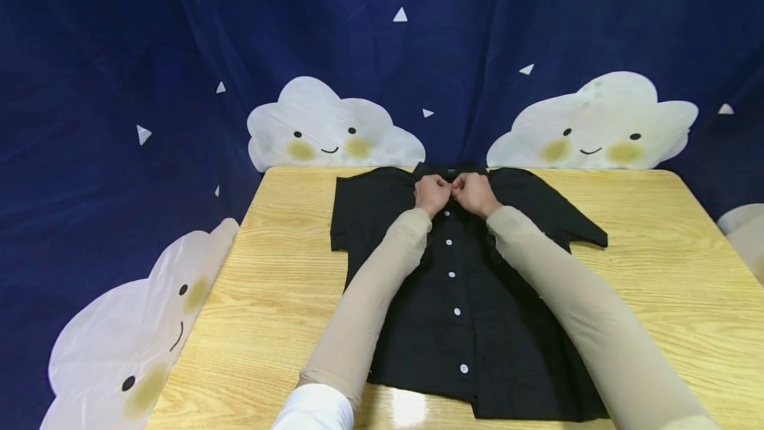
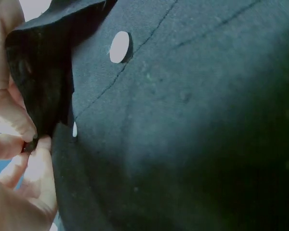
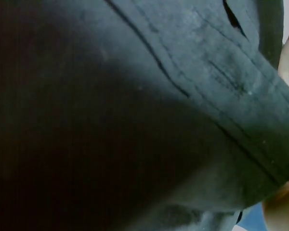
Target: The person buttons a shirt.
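A black short-sleeved button-up shirt (image 1: pixel 412 324) lies front up on the table, collar at the far end. A row of white buttons (image 1: pixel 451 275) runs down its front. Both hands meet just below the collar (image 1: pixel 424 168). My left hand (image 1: pixel 432 192) pinches the shirt's front edge there, and my right hand (image 1: pixel 473 192) pinches the fabric right beside it. In the left wrist view, fingertips (image 2: pixel 41 159) squeeze a small fold of black cloth near a white button (image 2: pixel 119 47). A stitched front strip with a buttonhole (image 3: pixel 226 77) crosses the right wrist view; the pinch itself is mostly hidden there.
The wooden table (image 1: pixel 286 251) extends on both sides of the shirt. Behind it hangs a dark blue curtain (image 1: pixel 358 38) with white triangles and smiling clouds (image 1: pixel 328 111). Beige sleeves (image 1: pixel 370 304) cover both forearms, which pass over the shirt.
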A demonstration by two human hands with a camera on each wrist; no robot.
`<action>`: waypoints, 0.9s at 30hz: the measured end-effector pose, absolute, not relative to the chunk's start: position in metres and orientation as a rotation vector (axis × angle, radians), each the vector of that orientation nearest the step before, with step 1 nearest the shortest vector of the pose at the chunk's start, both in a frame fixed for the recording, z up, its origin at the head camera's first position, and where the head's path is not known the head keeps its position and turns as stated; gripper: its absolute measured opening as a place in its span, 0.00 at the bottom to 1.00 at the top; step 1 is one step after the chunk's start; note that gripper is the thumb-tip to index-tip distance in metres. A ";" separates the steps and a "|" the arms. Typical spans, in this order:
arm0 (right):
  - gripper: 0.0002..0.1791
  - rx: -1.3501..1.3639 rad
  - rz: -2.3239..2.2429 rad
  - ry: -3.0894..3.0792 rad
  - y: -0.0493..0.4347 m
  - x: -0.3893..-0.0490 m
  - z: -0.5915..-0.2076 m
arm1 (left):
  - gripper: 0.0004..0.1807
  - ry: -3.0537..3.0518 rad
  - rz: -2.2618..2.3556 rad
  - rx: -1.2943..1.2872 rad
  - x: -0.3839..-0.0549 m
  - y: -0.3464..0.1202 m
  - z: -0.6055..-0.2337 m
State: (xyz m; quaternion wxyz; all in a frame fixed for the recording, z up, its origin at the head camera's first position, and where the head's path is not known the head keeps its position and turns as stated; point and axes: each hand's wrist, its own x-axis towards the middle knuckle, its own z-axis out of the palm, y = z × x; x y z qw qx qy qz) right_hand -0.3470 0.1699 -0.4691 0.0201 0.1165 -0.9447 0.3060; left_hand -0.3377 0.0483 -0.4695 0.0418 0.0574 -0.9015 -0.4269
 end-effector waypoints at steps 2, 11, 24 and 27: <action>0.04 0.387 0.916 -2.935 0.170 -0.347 -0.469 | 0.06 -2.777 -1.291 0.164 -0.337 0.048 -0.471; 0.02 0.508 0.852 -2.929 0.172 -0.346 -0.465 | 0.04 -2.787 -1.273 0.133 -0.338 0.047 -0.472; 0.04 0.563 0.811 -2.897 0.170 -0.349 -0.466 | 0.02 -2.787 -1.343 0.188 -0.340 0.045 -0.471; 0.04 0.541 0.790 -2.940 0.169 -0.348 -0.464 | 0.02 -2.802 -1.352 0.185 -0.339 0.044 -0.471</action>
